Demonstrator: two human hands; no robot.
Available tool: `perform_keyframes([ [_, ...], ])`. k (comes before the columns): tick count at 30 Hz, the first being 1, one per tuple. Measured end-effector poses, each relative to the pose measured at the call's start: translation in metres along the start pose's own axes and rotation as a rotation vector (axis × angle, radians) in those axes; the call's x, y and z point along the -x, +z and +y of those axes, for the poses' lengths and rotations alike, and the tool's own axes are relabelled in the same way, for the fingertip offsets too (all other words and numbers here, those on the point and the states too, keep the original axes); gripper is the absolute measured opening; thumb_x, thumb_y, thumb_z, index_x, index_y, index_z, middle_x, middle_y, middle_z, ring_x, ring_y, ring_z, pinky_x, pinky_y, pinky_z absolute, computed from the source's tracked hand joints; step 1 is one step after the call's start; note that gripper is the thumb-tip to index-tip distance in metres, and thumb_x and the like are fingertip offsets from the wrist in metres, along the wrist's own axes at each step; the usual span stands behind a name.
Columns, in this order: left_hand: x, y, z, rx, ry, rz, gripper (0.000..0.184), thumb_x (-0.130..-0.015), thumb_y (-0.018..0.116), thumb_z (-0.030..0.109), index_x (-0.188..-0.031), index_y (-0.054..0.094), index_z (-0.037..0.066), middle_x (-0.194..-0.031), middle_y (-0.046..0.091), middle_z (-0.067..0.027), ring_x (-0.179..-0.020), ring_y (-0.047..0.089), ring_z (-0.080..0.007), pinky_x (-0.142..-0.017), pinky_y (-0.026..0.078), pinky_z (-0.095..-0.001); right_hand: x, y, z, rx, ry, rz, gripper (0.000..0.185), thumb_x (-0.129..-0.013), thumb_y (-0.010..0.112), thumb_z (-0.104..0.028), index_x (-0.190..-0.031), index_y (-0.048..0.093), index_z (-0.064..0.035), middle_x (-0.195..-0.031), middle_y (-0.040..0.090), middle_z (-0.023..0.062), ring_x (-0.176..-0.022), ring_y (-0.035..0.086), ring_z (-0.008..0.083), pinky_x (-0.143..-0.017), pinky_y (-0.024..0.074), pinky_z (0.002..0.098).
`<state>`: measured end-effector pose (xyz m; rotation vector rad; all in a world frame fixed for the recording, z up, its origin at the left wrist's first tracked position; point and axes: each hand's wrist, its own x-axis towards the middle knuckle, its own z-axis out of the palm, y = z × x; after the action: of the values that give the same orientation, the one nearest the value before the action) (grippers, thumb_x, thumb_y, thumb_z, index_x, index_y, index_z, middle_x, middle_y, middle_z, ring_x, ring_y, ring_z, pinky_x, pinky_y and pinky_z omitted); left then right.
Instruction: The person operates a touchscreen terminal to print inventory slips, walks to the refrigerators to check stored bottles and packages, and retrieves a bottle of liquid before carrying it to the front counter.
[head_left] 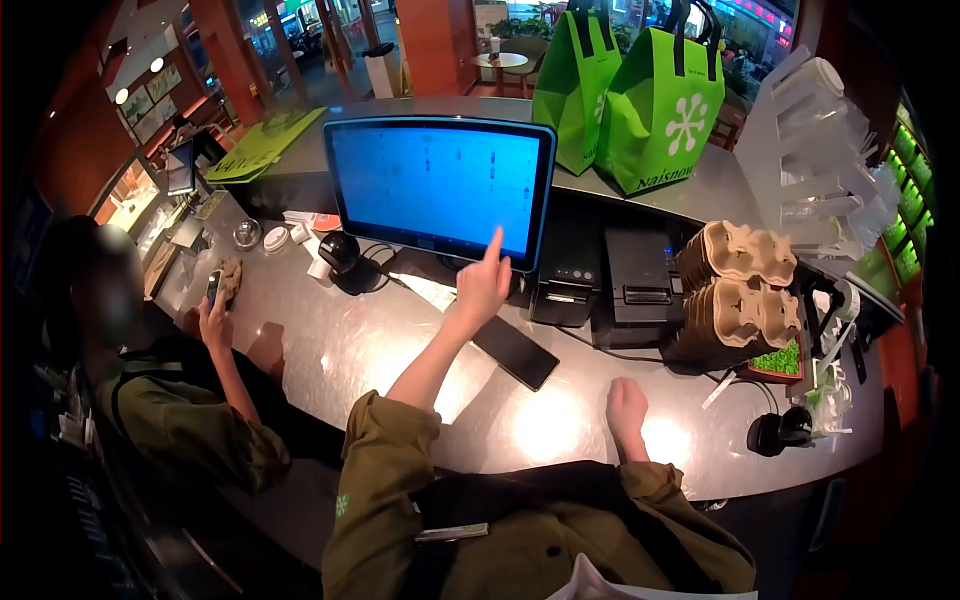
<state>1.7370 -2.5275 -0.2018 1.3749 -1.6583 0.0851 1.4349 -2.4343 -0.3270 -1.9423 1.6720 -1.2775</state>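
At eleven o'clock from our left hand (482, 290), the blue-lit, dark-framed screen (420, 180) stands over the tabletop (330, 330), facing six, its long axis running nine to three. Our index finger (496, 246) stands apart from the folded others, contact unclear; at four, our right hand (627, 408) is closed together.

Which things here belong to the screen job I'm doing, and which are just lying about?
In the job, it seems:
monitor, lit
left hand, index finger pointing at it; contact unclear

Apparently just lying about:
dark flat device on the counter
cardboard cup carriers, stacked
two green bags, standing behind
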Motion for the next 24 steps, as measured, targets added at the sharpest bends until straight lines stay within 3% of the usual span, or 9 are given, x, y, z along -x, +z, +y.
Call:
perform_keyframes([
  [3,-0.033,-0.03,0.017,0.022,-0.148,0.034,0.058,-0.083,0.05,0.015,-0.13,0.025,-0.006,-0.051,0.052,-0.0108,-0.043,0.051,-0.0305,-0.044,0.04,-0.0412,0.004,-0.007,-0.006,-0.019,0.053,-0.052,0.015,-0.082,0.048,-0.01,-0.078,0.059,-0.0004,-0.07,0.058,0.0152,-0.06,0.057,0.028,-0.057,0.0441,0.0344],
  [6,-0.036,-0.036,0.005,-0.044,-0.263,0.006,0.06,-0.083,0.05,0.02,-0.129,0.025,-0.009,-0.053,0.055,-0.0114,-0.047,0.053,-0.0315,-0.048,0.041,-0.0416,-0.001,-0.006,-0.009,-0.037,0.08,-0.047,0.015,-0.082,0.048,-0.01,-0.079,0.059,-0.0005,-0.07,0.058,0.0149,-0.061,0.057,0.028,-0.058,0.0441,0.0348],
  [9,-0.035,-0.032,-0.01,-0.128,-0.31,-0.02,0.061,-0.082,0.05,0.023,-0.129,0.027,-0.008,-0.055,0.057,-0.0125,-0.05,0.055,-0.0322,-0.05,0.043,-0.0422,0.0,-0.003,-0.005,-0.018,0.054,-0.017,0.015,-0.082,0.047,-0.01,-0.079,0.059,-0.0005,-0.07,0.058,0.0147,-0.062,0.057,0.0282,-0.058,0.044,0.0349],
  [12,-0.035,-0.041,0.003,-0.098,-0.198,-0.252,0.06,-0.082,0.05,0.026,-0.129,0.029,-0.004,-0.055,0.057,-0.0135,-0.052,0.056,-0.0333,-0.052,0.044,-0.0435,0.003,-0.002,-0.004,-0.028,0.061,-0.041,0.015,-0.082,0.047,-0.01,-0.079,0.059,-0.0005,-0.07,0.058,0.0147,-0.062,0.057,0.0286,-0.058,0.0441,0.0349],
  [16,-0.035,-0.034,0.003,-0.145,-0.374,-0.055,0.057,-0.083,0.051,0.028,-0.131,0.031,0.004,-0.056,0.057,-0.0138,-0.053,0.056,-0.0354,-0.052,0.043,-0.0453,0.003,0.0,0.003,-0.034,0.059,-0.043,0.014,-0.082,0.047,-0.009,-0.079,0.058,-0.0003,-0.072,0.058,0.0144,-0.062,0.057,0.0282,-0.059,0.0443,0.0348],
  [20,-0.031,-0.044,0.02,-0.121,-0.256,-0.251,0.053,-0.084,0.049,0.029,-0.129,0.034,0.006,-0.058,0.058,-0.0167,-0.056,0.057,-0.0378,-0.053,0.044,-0.0471,0.002,-0.001,0.001,-0.054,0.081,-0.049,0.014,-0.082,0.048,-0.009,-0.079,0.058,-0.0003,-0.072,0.058,0.0142,-0.061,0.057,0.0277,-0.058,0.0443,0.0346],
  [21,-0.03,-0.042,0.021,-0.095,-0.313,-0.147,0.049,-0.084,0.048,0.03,-0.127,0.038,0.009,-0.061,0.058,-0.018,-0.058,0.057,-0.0388,-0.054,0.044,-0.0476,0.002,0.0,0.001,-0.052,0.067,-0.045,0.014,-0.082,0.048,-0.008,-0.079,0.058,-0.0003,-0.072,0.058,0.0142,-0.062,0.057,0.0278,-0.058,0.0443,0.0345],
  [24,-0.022,-0.027,-0.001,-0.235,-0.279,-0.2,0.048,-0.083,0.05,0.03,-0.126,0.04,0.011,-0.062,0.059,-0.019,-0.057,0.057,-0.0386,-0.053,0.045,-0.0479,0.003,-0.002,0.001,-0.045,0.038,-0.029,0.013,-0.081,0.048,-0.008,-0.079,0.058,-0.0003,-0.072,0.058,0.0143,-0.062,0.057,0.0278,-0.058,0.0444,0.0343],
])
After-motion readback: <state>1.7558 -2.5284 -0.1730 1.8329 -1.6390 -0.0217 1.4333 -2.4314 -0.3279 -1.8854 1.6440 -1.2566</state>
